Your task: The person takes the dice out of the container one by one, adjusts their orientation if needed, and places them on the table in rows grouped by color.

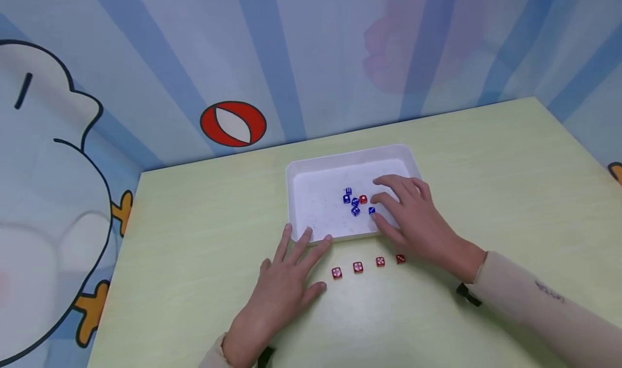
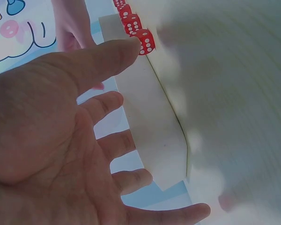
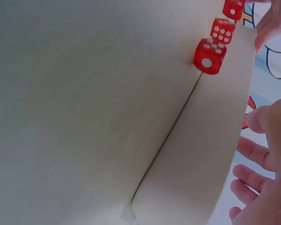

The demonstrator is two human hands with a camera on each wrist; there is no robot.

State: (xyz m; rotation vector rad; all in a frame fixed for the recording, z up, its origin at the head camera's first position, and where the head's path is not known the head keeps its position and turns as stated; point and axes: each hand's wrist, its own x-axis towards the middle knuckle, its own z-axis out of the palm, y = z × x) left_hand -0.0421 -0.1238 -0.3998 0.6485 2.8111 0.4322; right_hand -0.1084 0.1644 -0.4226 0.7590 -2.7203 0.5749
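Right hand (image 1: 413, 211), fingers spread, reaches into white tray (image 1: 311, 168) — sleeve writing (image 1: 550, 291) (perhaps letters) unreadable.

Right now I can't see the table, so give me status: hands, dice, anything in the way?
Left hand open, fingertips at tray rim. Right hand open over tray, beside red die among blue dice. Four red dice rowed in front. Nothing blocking.

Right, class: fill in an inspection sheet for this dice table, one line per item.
Surface: pale green table, flat.
Job's things: white tray holding blue dice and one red die; row of four red dice in front of it.
Clutter: nothing seen.
Hands: left hand flat, fingertips at tray rim; right hand over tray, holding nothing visible.
Cables: nothing seen.
Surroundings: striped cartoon wall.
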